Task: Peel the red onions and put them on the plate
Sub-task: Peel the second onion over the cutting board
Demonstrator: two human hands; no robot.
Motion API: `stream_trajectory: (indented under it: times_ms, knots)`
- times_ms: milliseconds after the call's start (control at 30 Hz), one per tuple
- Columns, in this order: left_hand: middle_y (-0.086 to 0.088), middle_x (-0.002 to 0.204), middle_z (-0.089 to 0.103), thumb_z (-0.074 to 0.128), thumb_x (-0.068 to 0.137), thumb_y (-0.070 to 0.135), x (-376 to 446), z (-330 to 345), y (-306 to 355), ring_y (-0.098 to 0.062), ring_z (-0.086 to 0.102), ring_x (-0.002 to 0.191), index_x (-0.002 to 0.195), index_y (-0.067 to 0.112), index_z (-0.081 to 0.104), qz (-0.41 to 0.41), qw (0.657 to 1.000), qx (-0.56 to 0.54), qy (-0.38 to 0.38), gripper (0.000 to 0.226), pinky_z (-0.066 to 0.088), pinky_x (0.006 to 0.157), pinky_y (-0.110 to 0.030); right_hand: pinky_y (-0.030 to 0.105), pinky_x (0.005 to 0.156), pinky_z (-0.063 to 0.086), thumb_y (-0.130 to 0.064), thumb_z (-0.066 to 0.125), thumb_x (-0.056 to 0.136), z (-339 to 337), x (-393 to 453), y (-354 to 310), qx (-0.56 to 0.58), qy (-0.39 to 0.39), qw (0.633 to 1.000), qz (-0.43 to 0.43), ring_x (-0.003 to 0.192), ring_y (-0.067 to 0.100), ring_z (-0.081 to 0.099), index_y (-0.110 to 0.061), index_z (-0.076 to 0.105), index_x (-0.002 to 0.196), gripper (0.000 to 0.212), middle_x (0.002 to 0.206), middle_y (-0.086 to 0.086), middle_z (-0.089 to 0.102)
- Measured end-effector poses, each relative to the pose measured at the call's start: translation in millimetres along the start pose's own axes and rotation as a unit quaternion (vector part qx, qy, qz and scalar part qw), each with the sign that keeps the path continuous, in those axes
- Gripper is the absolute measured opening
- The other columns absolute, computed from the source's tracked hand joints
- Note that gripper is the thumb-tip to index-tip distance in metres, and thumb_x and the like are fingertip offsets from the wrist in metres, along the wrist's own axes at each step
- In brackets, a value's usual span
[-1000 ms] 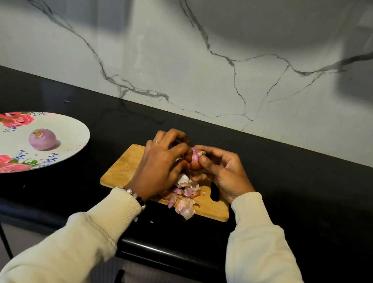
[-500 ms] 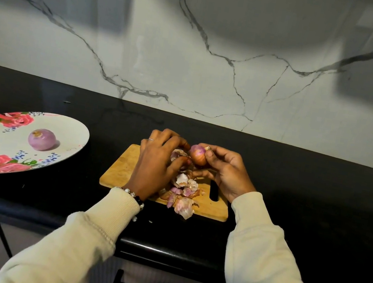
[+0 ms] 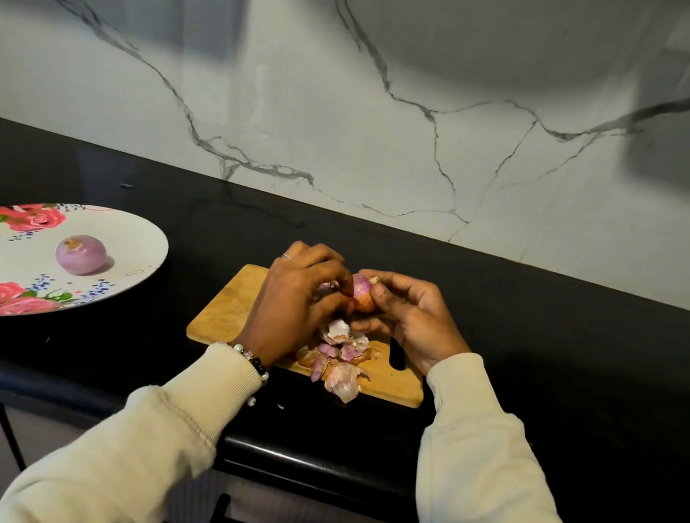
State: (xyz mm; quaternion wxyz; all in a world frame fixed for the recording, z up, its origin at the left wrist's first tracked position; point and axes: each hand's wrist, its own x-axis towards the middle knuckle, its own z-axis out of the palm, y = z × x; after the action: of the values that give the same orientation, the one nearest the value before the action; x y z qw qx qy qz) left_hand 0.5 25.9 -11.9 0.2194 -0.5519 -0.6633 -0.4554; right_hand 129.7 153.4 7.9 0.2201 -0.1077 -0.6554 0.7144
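Above the rectangular wooden chopping board (image 3: 228, 310), a small half-peeled red onion (image 3: 361, 293) is held between both hands; the right hand (image 3: 409, 318) curls round it from the right, and the left hand's (image 3: 297, 299) fingertips pinch at its skin. Loose pink papery peelings (image 3: 338, 354) lie heaped on the board's near edge; the board rests on the glossy black worktop (image 3: 590, 374). Well to the left, a peeled purple onion (image 3: 80, 254) sits on the oval white plate with painted roses (image 3: 139, 243).

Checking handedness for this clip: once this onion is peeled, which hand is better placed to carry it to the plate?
Probably the left hand: the plate lies on its side. The right hand would have to cross over, though it grips the onion now.
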Motion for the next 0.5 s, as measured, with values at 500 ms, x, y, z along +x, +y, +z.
stream_trajectory:
  times_ms: [500]
  knots:
    - [-0.003, 0.116, 0.055, 0.076, 0.076, 0.011, -1.4, 3.2, -0.4, -0.021, 0.044, 0.107, 0.092, 0.016, 0.070, -0.023, 0.998, 0.043, -0.046, 0.018, 0.037, 0.081, -0.041, 0.035, 0.071, 0.063, -0.001, 0.050, 0.099, -0.9, 2.3, 0.2, 0.015, 0.020, 1.000, -0.002, 0.087, 0.031, 0.072, 0.000, 0.065, 0.114, 0.021, 0.108, 0.020, 0.069]
